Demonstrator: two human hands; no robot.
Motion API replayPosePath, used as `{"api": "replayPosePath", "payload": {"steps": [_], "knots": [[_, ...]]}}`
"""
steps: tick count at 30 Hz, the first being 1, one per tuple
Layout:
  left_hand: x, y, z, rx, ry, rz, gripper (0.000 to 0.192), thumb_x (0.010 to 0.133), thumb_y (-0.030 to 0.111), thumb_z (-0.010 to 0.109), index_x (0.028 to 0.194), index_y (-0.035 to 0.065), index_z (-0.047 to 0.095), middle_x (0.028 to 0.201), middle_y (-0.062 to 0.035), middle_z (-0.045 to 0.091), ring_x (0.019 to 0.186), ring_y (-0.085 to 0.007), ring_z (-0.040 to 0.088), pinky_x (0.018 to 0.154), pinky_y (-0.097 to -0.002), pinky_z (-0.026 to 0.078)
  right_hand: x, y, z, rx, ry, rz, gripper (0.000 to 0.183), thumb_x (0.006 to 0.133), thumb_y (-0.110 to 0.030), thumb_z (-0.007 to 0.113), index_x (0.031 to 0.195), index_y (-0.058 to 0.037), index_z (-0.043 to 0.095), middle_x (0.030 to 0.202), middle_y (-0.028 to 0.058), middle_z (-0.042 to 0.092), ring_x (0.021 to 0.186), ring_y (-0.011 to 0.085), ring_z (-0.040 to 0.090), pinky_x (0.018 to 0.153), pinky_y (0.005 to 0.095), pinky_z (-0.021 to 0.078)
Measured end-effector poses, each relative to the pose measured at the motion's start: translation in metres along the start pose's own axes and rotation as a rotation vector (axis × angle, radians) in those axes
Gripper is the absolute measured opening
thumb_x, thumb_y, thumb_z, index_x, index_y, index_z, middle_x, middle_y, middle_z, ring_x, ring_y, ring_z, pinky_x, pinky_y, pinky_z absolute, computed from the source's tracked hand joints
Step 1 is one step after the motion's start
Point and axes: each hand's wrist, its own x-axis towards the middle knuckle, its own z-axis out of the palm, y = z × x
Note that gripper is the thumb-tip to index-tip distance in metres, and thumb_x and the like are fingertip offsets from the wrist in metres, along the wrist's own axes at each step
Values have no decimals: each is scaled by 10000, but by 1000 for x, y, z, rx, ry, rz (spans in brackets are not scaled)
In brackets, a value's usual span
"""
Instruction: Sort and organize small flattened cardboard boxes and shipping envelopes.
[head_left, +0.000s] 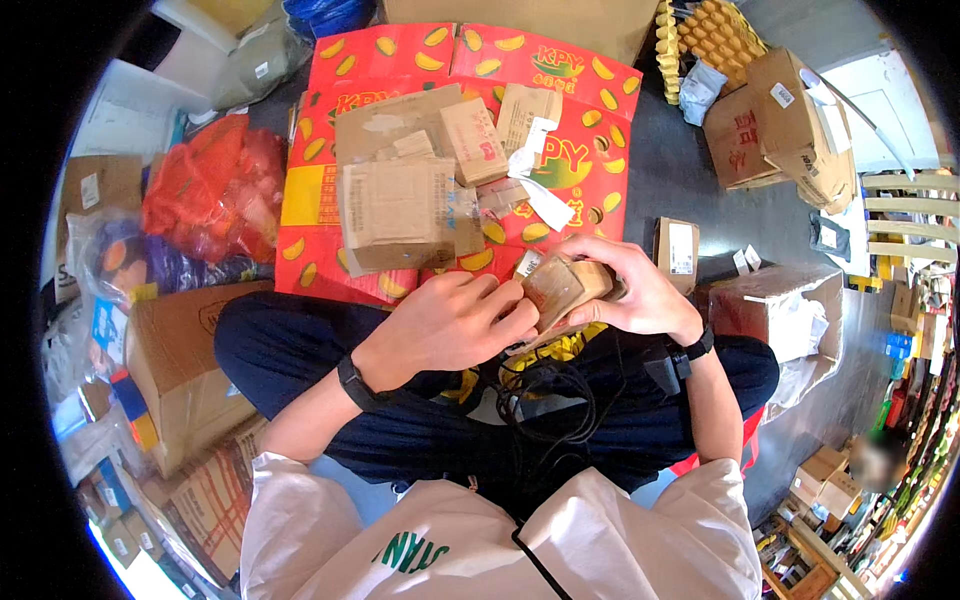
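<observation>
A small brown cardboard box wrapped in shiny clear tape is held over my lap, tilted. My right hand grips it from the right, thumb on the near side and fingers over the far side. The curled fingers of my left hand pinch at its left near edge; their tips are partly hidden. A white label shows at the box's far left corner. Beyond my hands lies a flattened red carton printed with yellow mangoes, bearing flattened cardboard pieces and a small printed box.
Black cords hang over my lap. On the left are a red mesh bag and a large cardboard box. On the right stand a small labelled box, an opened carton, and larger cartons beside egg trays.
</observation>
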Motion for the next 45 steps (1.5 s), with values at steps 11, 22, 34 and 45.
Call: {"api": "replayPosePath", "payload": {"steps": [11,22,34,45], "knots": [[-3,4,0,-450,53,-105,190,883,99,700,970,63,534,823,-87,620,719,-262,666,600,-374,501,-1,-3,-2,19,-16,14,692,783,-207,895,1362,-40,554,1264,148,658,1179,277,630,1011,392,488],[-5,3,7,-842,45,-316,125,988,59,624,1016,42,503,761,-121,589,643,-288,656,577,-396,499,-2,2,-4,28,12,-3,688,807,-206,879,1378,-25,541,1250,139,657,1174,233,622,1015,377,481],[0,-4,12,-1007,211,-545,518,969,494,678,1136,79,415,750,-48,450,609,-158,435,555,-318,384,-6,1,0,80,118,72,653,897,-311,812,1386,2,515,1226,140,668,1156,214,620,1017,366,472],[-1,-4,12,-257,-9,-136,256,899,252,716,1013,85,561,924,-71,639,803,-272,695,624,-398,527,-7,3,4,-84,18,0,603,864,-281,828,1339,-28,557,1259,168,645,1171,297,636,1006,392,483]]}}
